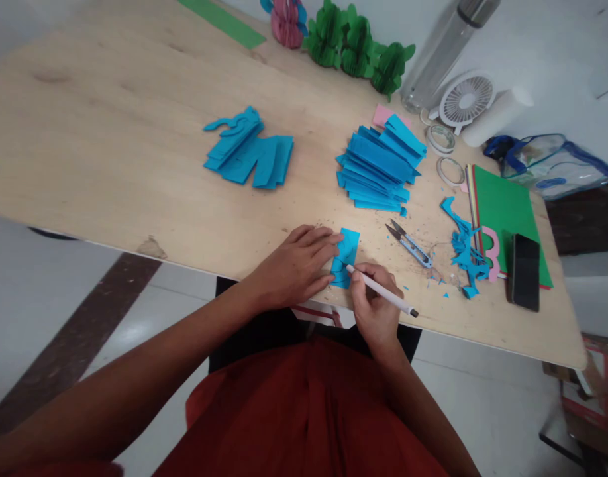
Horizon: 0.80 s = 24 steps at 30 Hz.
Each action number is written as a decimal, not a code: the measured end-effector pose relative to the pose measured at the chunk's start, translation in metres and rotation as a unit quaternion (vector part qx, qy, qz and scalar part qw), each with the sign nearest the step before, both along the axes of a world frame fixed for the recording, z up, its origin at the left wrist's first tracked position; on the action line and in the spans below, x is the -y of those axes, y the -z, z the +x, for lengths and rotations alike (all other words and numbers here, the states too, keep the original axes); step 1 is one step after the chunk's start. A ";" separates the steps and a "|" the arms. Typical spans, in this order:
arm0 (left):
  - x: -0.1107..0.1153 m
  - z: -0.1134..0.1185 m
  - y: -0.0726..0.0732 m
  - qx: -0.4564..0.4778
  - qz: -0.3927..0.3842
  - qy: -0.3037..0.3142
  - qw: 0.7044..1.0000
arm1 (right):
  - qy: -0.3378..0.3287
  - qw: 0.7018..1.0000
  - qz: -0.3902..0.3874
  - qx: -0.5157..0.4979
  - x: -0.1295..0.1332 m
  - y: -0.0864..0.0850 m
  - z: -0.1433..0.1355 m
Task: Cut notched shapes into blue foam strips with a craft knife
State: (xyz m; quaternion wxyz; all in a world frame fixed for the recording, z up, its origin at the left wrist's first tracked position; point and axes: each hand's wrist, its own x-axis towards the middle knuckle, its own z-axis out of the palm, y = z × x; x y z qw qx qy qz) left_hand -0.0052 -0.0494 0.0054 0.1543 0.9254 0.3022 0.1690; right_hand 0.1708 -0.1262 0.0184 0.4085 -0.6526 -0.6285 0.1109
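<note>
A small blue paper rectangle [350, 242] with dark curved lines lies at the table's front edge. My left hand [303, 266] rests flat on its left side, fingers stretched out and holding nothing. In my right hand [377, 301] a white pen [383, 290] is gripped, its tip touching the paper. Thread snips [408, 243] lie to the right, just beyond that hand. Farther back is a pile of folded blue paper strips [378, 165], and to its left a smaller group of blue pieces [249, 152].
Blue paper scraps [467, 255], a pink cutout [491, 252], green paper [505, 205] and a phone [524, 271] lie at the right. Tape rolls [450, 171], a small fan [465, 99], a clear bottle [440, 56] and green paper ornaments [356, 50] stand along the back. The wooden table's [110, 132] front edge is near my body.
</note>
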 end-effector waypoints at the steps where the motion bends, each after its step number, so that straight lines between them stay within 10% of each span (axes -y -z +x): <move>1: 0.000 0.000 0.000 -0.001 0.000 -0.001 1.000 | 0.005 1.000 -0.007 -0.009 0.002 0.000 0.001; 10: 0.001 0.000 0.000 0.009 0.003 -0.003 1.000 | -0.004 0.994 -0.021 -0.110 0.008 0.003 0.010; 24: 0.002 0.000 0.001 0.019 -0.003 0.001 1.000 | -0.091 0.985 0.050 0.136 0.005 0.012 0.011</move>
